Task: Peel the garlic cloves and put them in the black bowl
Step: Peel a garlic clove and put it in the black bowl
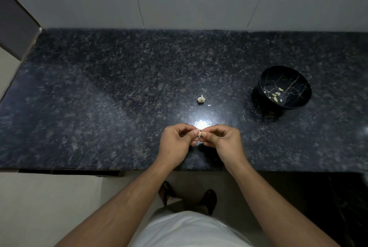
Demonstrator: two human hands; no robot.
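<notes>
A small pale clove sits pinched between the fingertips of both hands, just above the counter's near edge. The left hand and right hand curl round it, thumbs meeting. Farther back lies a papery garlic remnant on the speckled dark granite counter. To the right, well apart, a round black bowl with thin veining holds several peeled cloves.

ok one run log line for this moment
step: peeling | both hands pinch garlic clove | black bowl: peeled cloves inside | garlic piece on counter
</notes>
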